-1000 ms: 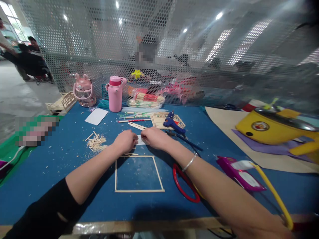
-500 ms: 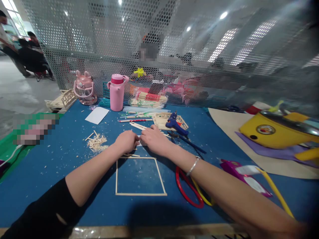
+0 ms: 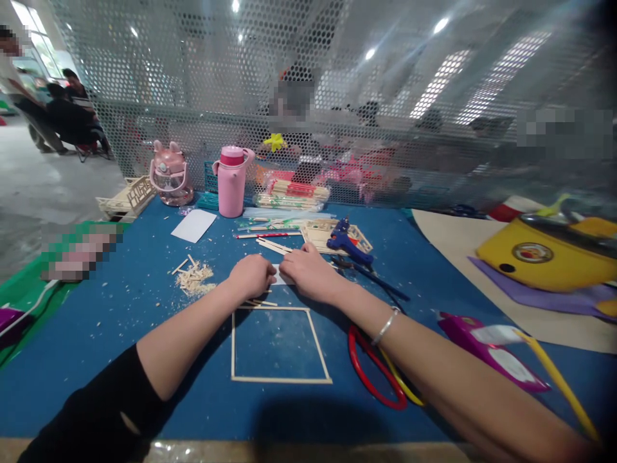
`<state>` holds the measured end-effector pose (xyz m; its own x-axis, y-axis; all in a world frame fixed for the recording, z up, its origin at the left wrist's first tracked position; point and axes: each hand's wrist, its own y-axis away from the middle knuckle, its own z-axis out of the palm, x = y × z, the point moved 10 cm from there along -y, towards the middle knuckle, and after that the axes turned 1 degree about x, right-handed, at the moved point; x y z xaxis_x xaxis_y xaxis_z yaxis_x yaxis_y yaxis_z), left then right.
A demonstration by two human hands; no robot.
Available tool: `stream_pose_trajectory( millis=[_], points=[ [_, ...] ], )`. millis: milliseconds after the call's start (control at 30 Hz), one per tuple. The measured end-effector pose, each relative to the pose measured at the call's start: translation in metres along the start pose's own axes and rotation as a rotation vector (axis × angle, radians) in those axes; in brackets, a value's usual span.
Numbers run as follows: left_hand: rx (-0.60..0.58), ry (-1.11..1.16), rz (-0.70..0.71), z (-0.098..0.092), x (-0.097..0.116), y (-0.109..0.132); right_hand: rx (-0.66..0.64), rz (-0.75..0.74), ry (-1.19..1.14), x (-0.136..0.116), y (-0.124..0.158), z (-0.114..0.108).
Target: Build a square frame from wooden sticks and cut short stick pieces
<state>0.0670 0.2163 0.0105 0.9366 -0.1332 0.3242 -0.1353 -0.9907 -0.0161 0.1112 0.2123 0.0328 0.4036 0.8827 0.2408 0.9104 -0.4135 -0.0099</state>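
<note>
My left hand (image 3: 251, 276) and my right hand (image 3: 311, 272) meet on the blue table top (image 3: 120, 321), both curled over a small white piece (image 3: 282, 279) that lies between them. Their fingertips are hidden, so what they pinch is unclear. Just in front of my hands lies a square frame of thin wooden sticks (image 3: 279, 344). A few loose sticks (image 3: 260, 302) rest by my left wrist, and more sticks (image 3: 272, 245) lie behind my hands.
A blue glue gun (image 3: 344, 241) lies behind my right hand, red-handled scissors (image 3: 376, 373) under my right forearm. Pile of wood shavings (image 3: 195, 278) left. Pink bottle (image 3: 231, 181), pink cup (image 3: 169, 173), stick packs (image 3: 292, 193) at the back. Yellow pot (image 3: 544, 254) right. Perforated screen behind.
The view has shifted slightly, so everything sits a little further right in the picture. My hands stay together over the small white piece, the right one closing in on the left.
</note>
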Motion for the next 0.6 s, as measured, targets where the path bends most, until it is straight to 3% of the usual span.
stream_pose_trajectory(
  millis=[600],
  points=[
    [-0.003, 0.0, 0.007, -0.0006, 0.0004, -0.0008, -0.028, 0.028, 0.096, -0.0064, -0.0015, -0.0046]
  ],
)
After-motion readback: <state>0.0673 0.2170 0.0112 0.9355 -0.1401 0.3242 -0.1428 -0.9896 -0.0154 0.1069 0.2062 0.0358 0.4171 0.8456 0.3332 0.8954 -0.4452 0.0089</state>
